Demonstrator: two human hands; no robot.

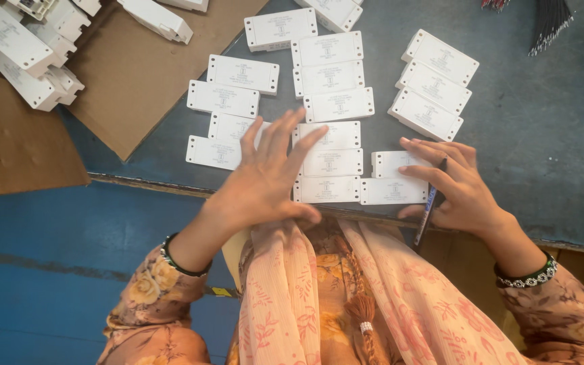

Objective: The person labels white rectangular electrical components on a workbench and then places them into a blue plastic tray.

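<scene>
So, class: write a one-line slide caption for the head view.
Left hand spread over white boxes on a grey table; right hand holds a pen.

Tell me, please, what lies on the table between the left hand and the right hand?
In the head view, flat white rectangular boxes lie in a column between the left hand and the right hand, on the grey table. The right hand holds a pen.

Hands [265, 179] spread on white boxes [331, 138]
</scene>
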